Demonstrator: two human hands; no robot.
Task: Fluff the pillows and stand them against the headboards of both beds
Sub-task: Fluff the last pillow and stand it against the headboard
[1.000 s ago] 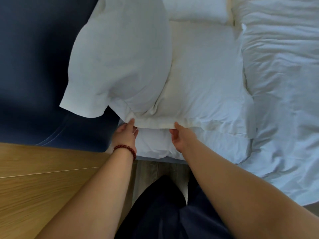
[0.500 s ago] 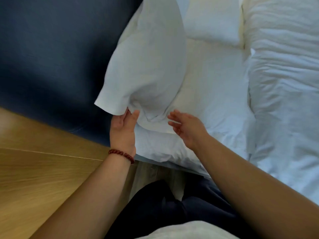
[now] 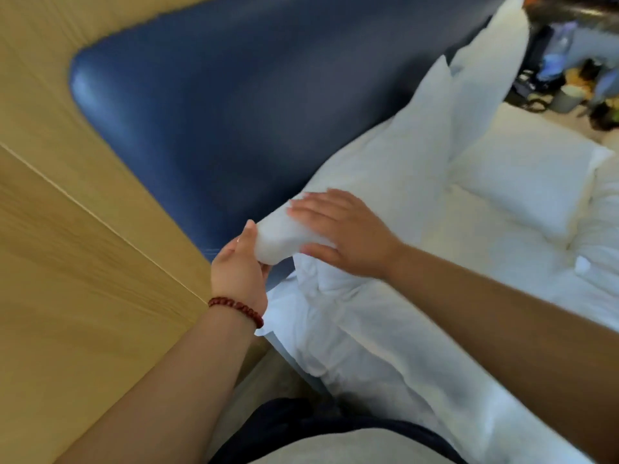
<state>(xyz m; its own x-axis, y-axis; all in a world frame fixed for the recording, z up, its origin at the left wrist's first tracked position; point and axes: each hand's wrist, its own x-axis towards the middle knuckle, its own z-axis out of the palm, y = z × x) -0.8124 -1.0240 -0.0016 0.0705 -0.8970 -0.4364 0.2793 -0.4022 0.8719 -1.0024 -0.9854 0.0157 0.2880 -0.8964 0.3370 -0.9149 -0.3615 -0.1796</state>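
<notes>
A white pillow stands on edge against the dark blue padded headboard. My left hand, with a red bead bracelet at the wrist, grips the pillow's near end from the headboard side. My right hand lies flat with straight fingers on the pillow's bed side, so the near end sits between both hands. A second white pillow stands further along the headboard. A third pillow lies flat on the bed.
A light wooden wall panel runs along the left beside the headboard. The white duvet and sheet cover the bed at lower right. Dark bags and clutter sit at the far top right. My dark trousers are at the bottom.
The view has swung up and to the right. Both hands moved from the pillow's lower corner to its near end, the left now gripping it and the right pressing flat on it.
</notes>
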